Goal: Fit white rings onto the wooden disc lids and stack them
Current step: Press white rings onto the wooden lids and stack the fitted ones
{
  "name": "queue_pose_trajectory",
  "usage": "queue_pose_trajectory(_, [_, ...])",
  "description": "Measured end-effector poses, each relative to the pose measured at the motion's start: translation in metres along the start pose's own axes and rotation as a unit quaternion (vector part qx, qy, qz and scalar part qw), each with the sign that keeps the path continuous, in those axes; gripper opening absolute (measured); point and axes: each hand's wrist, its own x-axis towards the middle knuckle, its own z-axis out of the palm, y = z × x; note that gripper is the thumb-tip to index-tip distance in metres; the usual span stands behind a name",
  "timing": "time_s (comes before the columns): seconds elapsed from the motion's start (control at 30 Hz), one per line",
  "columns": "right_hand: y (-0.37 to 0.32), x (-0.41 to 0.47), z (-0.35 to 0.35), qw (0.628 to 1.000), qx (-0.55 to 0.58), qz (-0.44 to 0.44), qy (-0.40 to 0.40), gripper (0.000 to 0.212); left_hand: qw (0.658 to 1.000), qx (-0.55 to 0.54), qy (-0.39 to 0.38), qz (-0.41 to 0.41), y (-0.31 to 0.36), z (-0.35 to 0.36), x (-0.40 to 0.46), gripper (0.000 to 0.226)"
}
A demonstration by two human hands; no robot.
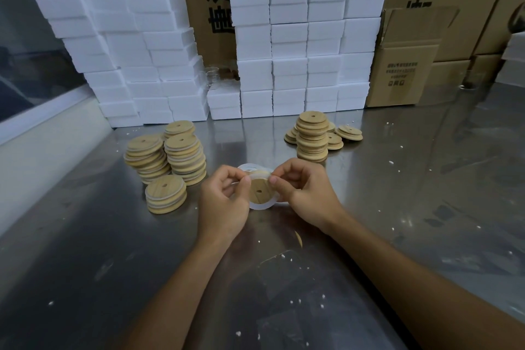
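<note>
Steel, scuffed and reflective, covers the worktable (426, 207), its sheen broken by scattered white foam crumbs, in a packing room walled off at the back by goods. Far left of the wooden disc lid held at centre, a pale ledge (42, 150) runs along the table edge below a dark window. Behind and left of that lid, white foam blocks (136, 65) rise in a leaning, matte, brick-like pile; a second, squarer wall of them stands behind it, with brown cardboard cartons (403, 65) printed in black characters showing between and to the right. Left of the held lid, three stacks of ringed lids (181, 153) stand close together, round, pale-grained, each with a small centre hole and a white band at the rim, and a shorter stack (166, 197) sits just in front of them. At centre, the left hand (224, 204) is curled, thumb and fingers pinching the left edge of a white ring (262, 206), a thin, translucent, flexible loop. The wooden disc lid (259, 190) is held tilted just above the table between both hands, its holed face toward the camera, the ring partly round its rim. The right hand (304, 193) is curled too, fingertips pinching the ring at the lid's upper right edge. Behind and right of the held lid, a tall stack of bare lids (312, 136) stands amid a few loose discs lying flat.
</note>
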Motion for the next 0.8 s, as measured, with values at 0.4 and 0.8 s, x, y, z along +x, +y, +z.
queue_pose_trajectory(0.4, [-0.003, -0.001, -0.001, 1.000, 0.027, 0.011, -0.002, 0.011, 0.995, -0.062, -0.003, -0.083, 0.000, -0.006, 0.004, 0.026])
queue_pose_trajectory(0.8, [-0.002, 0.000, -0.003, 0.999, -0.044, -0.014, -0.022, 0.007, 0.988, 0.105, -0.107, 0.039, 0.015, -0.026, 0.012, 0.016])
